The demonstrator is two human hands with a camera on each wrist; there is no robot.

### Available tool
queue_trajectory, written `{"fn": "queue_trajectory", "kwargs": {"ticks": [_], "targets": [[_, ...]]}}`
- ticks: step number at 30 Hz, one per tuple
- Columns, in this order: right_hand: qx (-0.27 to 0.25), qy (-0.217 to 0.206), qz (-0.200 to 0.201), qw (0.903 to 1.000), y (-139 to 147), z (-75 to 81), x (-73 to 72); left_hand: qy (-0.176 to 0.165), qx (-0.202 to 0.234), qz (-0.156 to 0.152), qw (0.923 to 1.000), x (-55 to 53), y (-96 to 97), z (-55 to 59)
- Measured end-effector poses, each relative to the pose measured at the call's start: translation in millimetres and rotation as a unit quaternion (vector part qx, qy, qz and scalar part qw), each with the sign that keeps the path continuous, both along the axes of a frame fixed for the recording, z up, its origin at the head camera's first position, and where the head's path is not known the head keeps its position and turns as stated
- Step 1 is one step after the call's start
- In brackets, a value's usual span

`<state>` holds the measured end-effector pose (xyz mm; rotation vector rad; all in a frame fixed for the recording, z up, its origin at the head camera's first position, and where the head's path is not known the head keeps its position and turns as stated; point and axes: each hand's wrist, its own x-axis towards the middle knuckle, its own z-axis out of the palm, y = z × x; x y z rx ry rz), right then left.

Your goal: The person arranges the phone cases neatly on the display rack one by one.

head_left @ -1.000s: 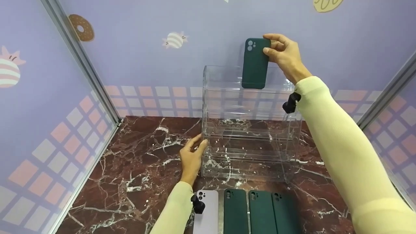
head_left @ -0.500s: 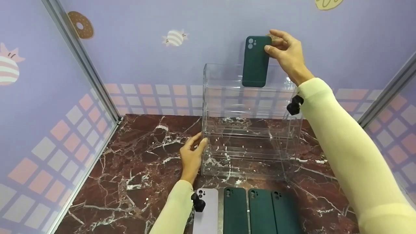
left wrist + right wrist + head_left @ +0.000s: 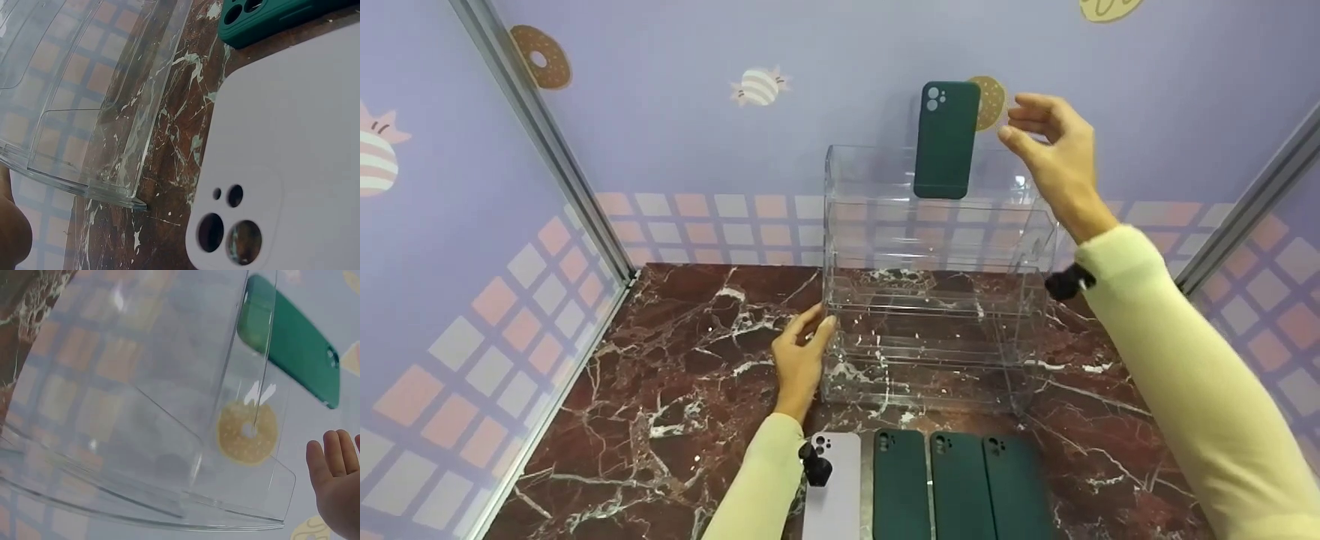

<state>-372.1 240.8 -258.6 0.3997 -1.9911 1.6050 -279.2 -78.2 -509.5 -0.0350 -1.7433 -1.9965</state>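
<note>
A clear tiered display rack (image 3: 930, 307) stands upright on the marbled surface. In its top tier a dark green phone case (image 3: 946, 142) stands upright, camera holes at the upper left. My right hand (image 3: 1054, 154) is just right of that case, apart from it, thumb and fingers spread with nothing between them. The right wrist view also shows the green case (image 3: 298, 343) standing free of the hand (image 3: 340, 478). At the rack's left side my left hand (image 3: 801, 360) holds the side panel between thumb and fingers; some fingertips are hidden.
In front of the rack lie a pale lilac phone case (image 3: 840, 487) and three dark green phone cases (image 3: 901, 484) in a row. Patterned purple walls (image 3: 675, 112) enclose the marbled surface (image 3: 682, 360) at the back and both sides.
My right hand has let go of the green case and drawn away to the right and slightly down. The case stays upright in the top tier. My left hand stays at the rack's side.
</note>
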Motion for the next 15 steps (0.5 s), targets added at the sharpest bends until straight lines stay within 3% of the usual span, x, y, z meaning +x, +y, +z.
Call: {"fn": "queue_trajectory", "kwargs": {"ticks": [7,15], "targets": [[-0.036,0.03,0.025,0.9986,4,-25.0,34.1,0.006,0.016,-0.006,0.9998,-1.3,-0.6,0.0],[-0.072,0.066,0.059,0.9935,13,-42.8,77.3,-0.002,0.017,-0.001,0.9999,-1.3,-0.1,1.3]]}}
